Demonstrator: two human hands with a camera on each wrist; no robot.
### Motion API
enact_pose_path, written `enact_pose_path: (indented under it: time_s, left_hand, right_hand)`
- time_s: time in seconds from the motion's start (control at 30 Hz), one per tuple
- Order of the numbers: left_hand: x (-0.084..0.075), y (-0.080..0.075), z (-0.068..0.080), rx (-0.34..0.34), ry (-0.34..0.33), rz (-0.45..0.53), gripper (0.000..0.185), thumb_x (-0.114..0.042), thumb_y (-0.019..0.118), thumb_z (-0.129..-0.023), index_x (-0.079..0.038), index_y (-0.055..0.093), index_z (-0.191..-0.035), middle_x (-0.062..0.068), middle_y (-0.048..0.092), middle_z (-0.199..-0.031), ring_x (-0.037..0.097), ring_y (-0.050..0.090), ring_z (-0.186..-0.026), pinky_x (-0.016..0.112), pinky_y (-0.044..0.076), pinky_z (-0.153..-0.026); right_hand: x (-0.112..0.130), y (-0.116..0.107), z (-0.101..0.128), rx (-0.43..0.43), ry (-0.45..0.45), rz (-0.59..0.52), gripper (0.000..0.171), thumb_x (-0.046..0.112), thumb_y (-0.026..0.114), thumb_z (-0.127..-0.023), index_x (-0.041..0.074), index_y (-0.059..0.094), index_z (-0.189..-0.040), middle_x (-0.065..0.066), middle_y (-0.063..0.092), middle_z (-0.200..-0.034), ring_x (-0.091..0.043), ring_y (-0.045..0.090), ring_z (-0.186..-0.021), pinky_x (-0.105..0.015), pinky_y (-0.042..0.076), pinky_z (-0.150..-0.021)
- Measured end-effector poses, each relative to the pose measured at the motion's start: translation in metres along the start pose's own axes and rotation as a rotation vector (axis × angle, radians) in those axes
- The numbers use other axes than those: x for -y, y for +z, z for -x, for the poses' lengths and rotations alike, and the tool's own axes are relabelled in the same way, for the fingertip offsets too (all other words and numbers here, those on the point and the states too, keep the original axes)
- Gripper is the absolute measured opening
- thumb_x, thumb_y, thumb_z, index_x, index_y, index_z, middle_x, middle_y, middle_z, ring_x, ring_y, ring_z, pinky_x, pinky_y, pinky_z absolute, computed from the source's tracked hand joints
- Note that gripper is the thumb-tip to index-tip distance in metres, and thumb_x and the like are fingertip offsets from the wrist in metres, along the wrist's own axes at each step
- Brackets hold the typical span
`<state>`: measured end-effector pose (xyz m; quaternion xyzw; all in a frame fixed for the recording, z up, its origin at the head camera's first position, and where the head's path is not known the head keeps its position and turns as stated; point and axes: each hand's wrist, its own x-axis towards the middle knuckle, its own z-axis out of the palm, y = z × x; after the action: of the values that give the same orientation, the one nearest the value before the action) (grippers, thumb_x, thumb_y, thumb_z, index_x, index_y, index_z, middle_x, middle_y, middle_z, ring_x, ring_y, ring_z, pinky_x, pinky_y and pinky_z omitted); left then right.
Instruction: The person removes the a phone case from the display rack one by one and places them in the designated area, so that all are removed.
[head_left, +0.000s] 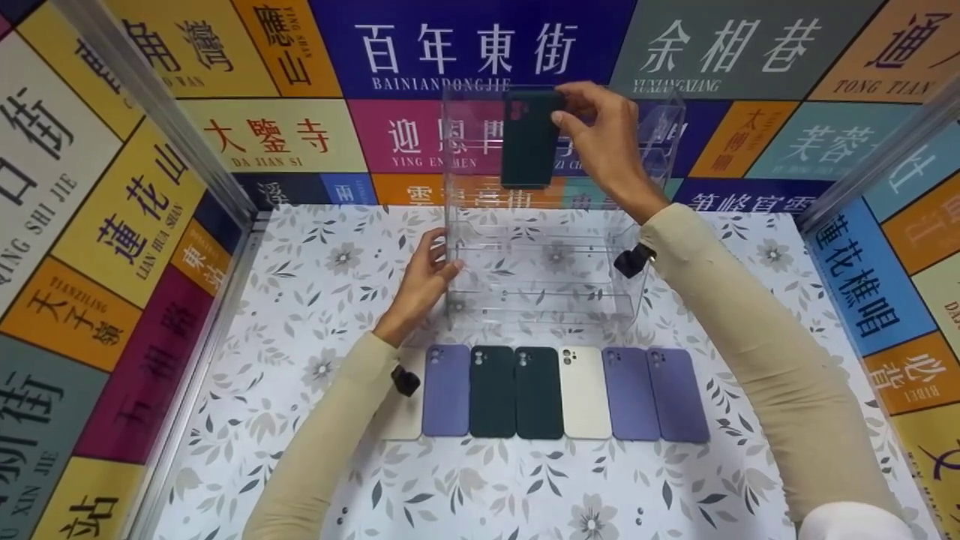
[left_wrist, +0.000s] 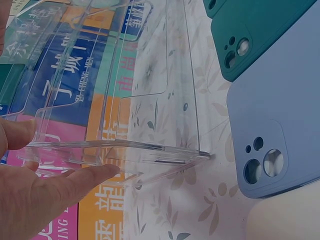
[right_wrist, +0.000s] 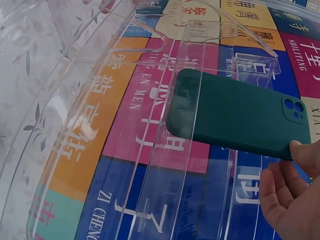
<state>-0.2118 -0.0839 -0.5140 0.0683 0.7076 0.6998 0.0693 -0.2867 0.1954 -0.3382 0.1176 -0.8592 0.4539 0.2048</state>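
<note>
A clear tiered display rack [head_left: 540,292] stands at the back of the table. My right hand [head_left: 607,139] pinches a dark green phone case [head_left: 529,142] by its side edge near the camera cutout, thumb on one face. The case stands upright at the rack's top tier; in the right wrist view its lower end lies behind a clear lip [right_wrist: 185,120]. Lower down, my left hand [head_left: 424,281] grips the rack's left side panel [left_wrist: 120,144], its thumb and fingers on opposite sides of the edge.
Before the rack lies a row of phone cases: cream [head_left: 586,394], dark green [head_left: 493,390] and purple [head_left: 448,390]. The left forearm partly covers the leftmost cream one [head_left: 405,424]. Colourful printed walls [head_left: 472,45] close in the back and sides of the floral-patterned table [head_left: 525,487].
</note>
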Motion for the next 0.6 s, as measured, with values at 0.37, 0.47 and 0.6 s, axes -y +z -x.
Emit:
enact_pose_path:
  time_s: [0.37,0.47,0.6]
  left_hand:
    - [0.0,0.001,-0.001,-0.003,-0.001,-0.011,0.062,0.005,0.062,-0.107,0.001,0.037,-0.164,0.029,0.059,-0.154,0.044,0.064,-0.136,0.058,0.051,-0.112]
    - [-0.001,0.001,0.0,-0.003,0.001,-0.013,0.063,0.005,0.062,-0.107,0.001,0.037,-0.165,0.029,0.06,-0.152,0.043,0.064,-0.136,0.057,0.052,-0.111]
    - [-0.002,0.0,0.001,0.0,0.003,-0.007,0.063,0.004,0.062,-0.108,0.0,0.037,-0.165,0.029,0.061,-0.151,0.043,0.064,-0.136,0.058,0.052,-0.111]
  right_hand:
    - [0.009,-0.009,0.008,-0.097,-0.035,-0.077,0.023,0.007,0.079,-0.102,0.01,0.083,-0.125,-0.009,0.079,-0.108,-0.012,0.072,-0.092,-0.027,0.06,-0.09]
    - [0.014,-0.015,0.009,-0.118,-0.044,-0.092,0.025,0.006,0.079,-0.102,0.008,0.082,-0.127,-0.008,0.079,-0.11,-0.012,0.072,-0.094,-0.026,0.061,-0.089]
    - [0.02,-0.023,0.01,-0.145,-0.051,-0.089,0.025,0.007,0.079,-0.103,0.007,0.081,-0.128,-0.009,0.079,-0.113,-0.013,0.074,-0.098,-0.025,0.062,-0.09]
